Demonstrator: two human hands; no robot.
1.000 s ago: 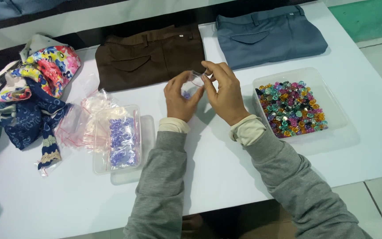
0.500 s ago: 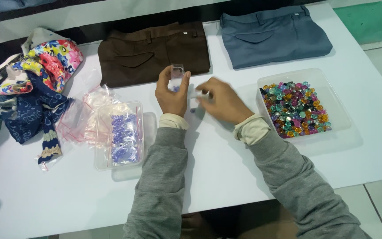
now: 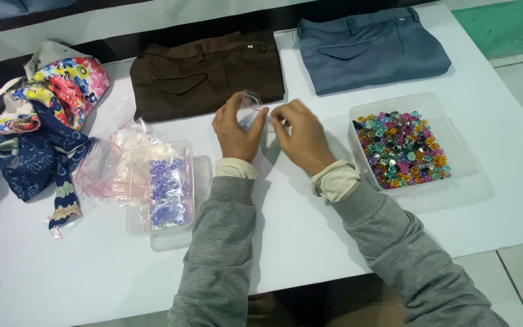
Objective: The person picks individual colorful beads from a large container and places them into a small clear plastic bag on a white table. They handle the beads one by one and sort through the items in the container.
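Observation:
My left hand (image 3: pixel 236 130) holds a small clear plastic bag (image 3: pixel 249 109) upright above the white table (image 3: pixel 310 230), with a few bluish beads showing inside it. My right hand (image 3: pixel 301 136) is beside it, fingertips pinched at the bag's right edge. Whether a bead sits between those fingertips I cannot tell. A clear tray of many-coloured beads (image 3: pixel 402 148) lies just right of my right hand. Left of my left hand stands a clear box (image 3: pixel 160 192) with small bags of purple beads in it.
Folded brown trousers (image 3: pixel 204 72) and folded blue-grey trousers (image 3: pixel 373 48) lie at the table's far side. Loose empty clear bags (image 3: pixel 110 163) lie left of the box. A heap of flowered and dark blue cloth (image 3: pixel 37 121) sits at the far left.
My hands moved slightly apart and back together around the small bag; the right hand dipped to the table half a second ago and has come back up to the bag's edge.

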